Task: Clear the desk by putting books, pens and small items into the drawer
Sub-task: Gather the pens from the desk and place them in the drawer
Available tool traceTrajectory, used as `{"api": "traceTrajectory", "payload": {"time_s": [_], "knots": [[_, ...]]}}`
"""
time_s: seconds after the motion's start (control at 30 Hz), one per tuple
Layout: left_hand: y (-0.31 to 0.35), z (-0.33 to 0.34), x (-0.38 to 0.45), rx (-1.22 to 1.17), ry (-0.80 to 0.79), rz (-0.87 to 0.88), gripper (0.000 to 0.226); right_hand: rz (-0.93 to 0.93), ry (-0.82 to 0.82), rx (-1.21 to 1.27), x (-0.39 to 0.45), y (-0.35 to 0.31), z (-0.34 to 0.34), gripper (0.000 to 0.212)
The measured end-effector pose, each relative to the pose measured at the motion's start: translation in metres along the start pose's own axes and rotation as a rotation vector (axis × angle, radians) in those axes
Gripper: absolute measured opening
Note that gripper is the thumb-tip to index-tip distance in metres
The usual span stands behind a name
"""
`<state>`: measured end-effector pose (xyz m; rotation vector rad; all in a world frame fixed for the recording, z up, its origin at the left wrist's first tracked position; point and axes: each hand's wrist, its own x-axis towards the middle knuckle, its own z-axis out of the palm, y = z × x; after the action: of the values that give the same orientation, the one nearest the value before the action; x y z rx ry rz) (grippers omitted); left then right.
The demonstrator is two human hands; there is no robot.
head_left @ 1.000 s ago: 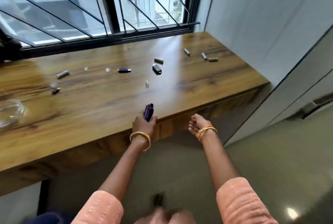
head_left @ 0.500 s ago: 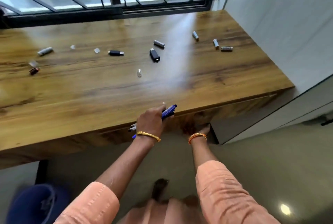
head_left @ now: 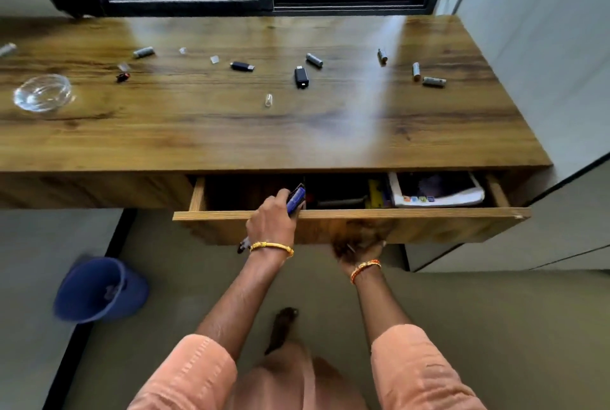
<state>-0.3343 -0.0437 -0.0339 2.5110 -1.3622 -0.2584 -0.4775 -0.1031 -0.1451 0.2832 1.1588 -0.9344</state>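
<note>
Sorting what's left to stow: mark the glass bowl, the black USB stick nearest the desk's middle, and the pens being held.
glass bowl (head_left: 42,92), head view, on its clear base.
black USB stick (head_left: 301,76), head view, mid-body.
pens (head_left: 295,199), head view, blue caps above the left hand (head_left: 271,222).

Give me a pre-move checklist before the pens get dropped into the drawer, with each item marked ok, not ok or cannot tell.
1. Drawer pulled out far enough to take things: ok.
2. Left hand has a firm grip on the pens: ok, fingers curled round them.
3. Pens over the drawer opening: ok, their blue ends are past the front edge.
4. Free space under the pens: ok, the left part looks dark and bare; the book lies at the right end.
5. Right hand steadying the drawer front: cannot tell, it is blurred under the front panel.
6. Desk cleared: not ok, small items and a glass bowl remain.
</note>
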Motion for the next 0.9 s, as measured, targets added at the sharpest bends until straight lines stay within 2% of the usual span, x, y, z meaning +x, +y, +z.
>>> {"api": "traceTrajectory", "payload": {"time_s": [0.07, 0.1, 0.13, 0.17, 0.2, 0.23, 0.27, 0.33, 0.4, 0.47, 0.5, 0.6, 0.9], "knots": [[-0.003, 0.000, -0.015, 0.031, 0.004, 0.009, 0.032, -0.114, 0.177, -0.265, -0.030, -0.006, -0.013, 0.062], [-0.005, 0.000, -0.022, 0.031, 0.006, 0.015, 0.031, -0.250, 0.373, -0.435, -0.044, -0.009, -0.020, 0.054], [-0.008, 0.001, -0.026, 0.022, 0.003, 0.015, 0.032, -0.453, 0.568, -0.549, -0.057, -0.012, -0.025, 0.046], [-0.009, 0.000, -0.032, 0.005, 0.000, 0.011, 0.034, -0.742, 0.680, -0.628, -0.075, -0.013, -0.026, 0.039], [-0.011, 0.000, -0.037, -0.010, -0.002, 0.005, 0.036, -1.046, 0.682, -0.658, -0.092, -0.013, -0.024, 0.033], [-0.012, -0.001, -0.041, -0.023, -0.002, 0.000, 0.037, -1.312, 0.607, -0.693, -0.101, -0.013, -0.022, 0.027], [-0.014, -0.001, -0.046, -0.034, -0.002, -0.003, 0.038, -1.504, 0.499, -0.765, -0.107, -0.011, -0.019, 0.021], [-0.017, -0.001, -0.054, -0.057, -0.007, -0.001, 0.039, -1.678, 0.231, -0.987, -0.116, -0.006, -0.007, 0.012], [-0.020, -0.002, -0.063, -0.079, -0.019, 0.002, 0.038, -1.637, -0.023, -1.260, -0.122, 0.001, 0.003, 0.008], [-0.023, -0.004, -0.071, -0.097, -0.038, 0.000, 0.038, -1.428, -0.115, -1.508, -0.121, 0.014, 0.003, 0.008], [-0.024, -0.005, -0.075, -0.100, -0.054, -0.001, 0.039, -1.359, -0.096, -1.595, -0.120, 0.021, -0.003, 0.012], [-0.029, -0.009, -0.090, -0.116, -0.096, -0.008, 0.039, -1.475, -0.026, -1.715, -0.121, 0.037, -0.027, 0.022], [-0.044, -0.010, -0.153, -0.106, -0.098, 0.036, 0.032, -1.530, 0.129, -1.691, -0.145, 0.058, -0.076, 0.020]]}}
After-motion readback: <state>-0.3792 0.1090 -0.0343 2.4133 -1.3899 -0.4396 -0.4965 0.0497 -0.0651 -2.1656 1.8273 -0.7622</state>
